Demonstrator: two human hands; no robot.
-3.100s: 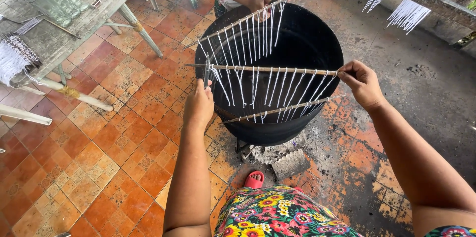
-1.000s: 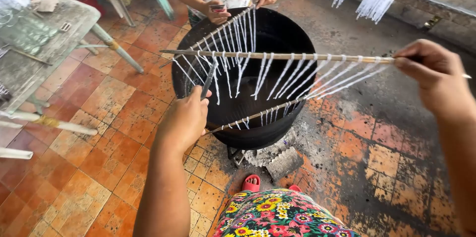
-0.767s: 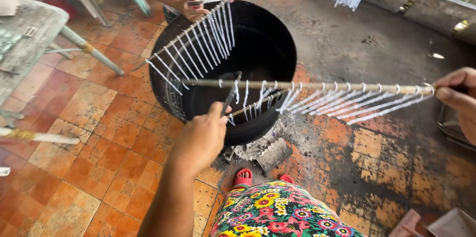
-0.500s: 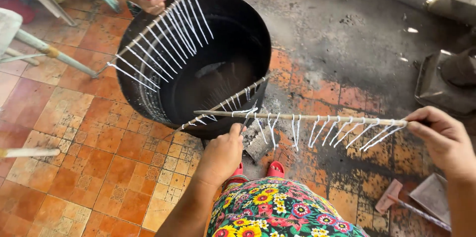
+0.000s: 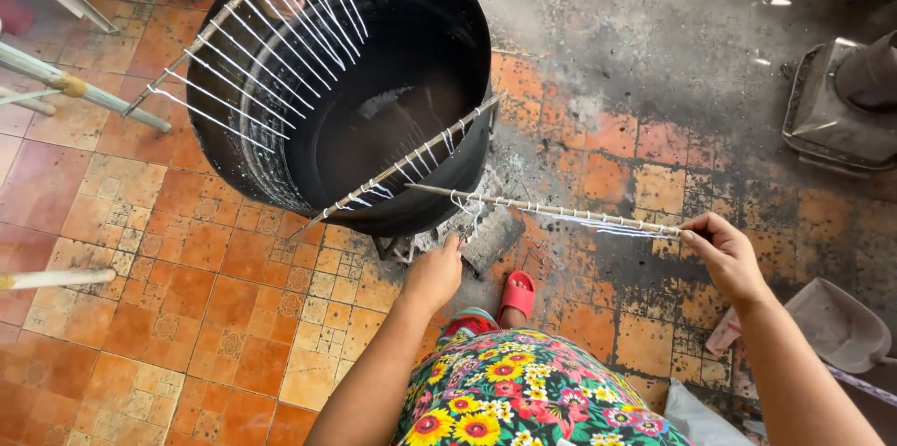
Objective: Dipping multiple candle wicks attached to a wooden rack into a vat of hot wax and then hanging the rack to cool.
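the left hand (image 5: 433,276) is open and touches a white string under the stick (image 5: 551,211). the right hand (image 5: 724,254) pinches the stick's far end. the stick hangs flat over the floor, just beside the pot (image 5: 374,100). it looks thin, light and stiff, its strings soft and wet, so hold it at the bare ends. another stick (image 5: 397,169) rests across the pot

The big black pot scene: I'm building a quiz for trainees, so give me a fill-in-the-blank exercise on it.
1. The right hand grips one end of a thin ____ strung with white wicks.
2. A second stick lies across the rim of the black ____.
3. The floor tiles at left are ____ in colour.
4. The foot wears a ____ sandal.

Missing: stick; pot; orange; red
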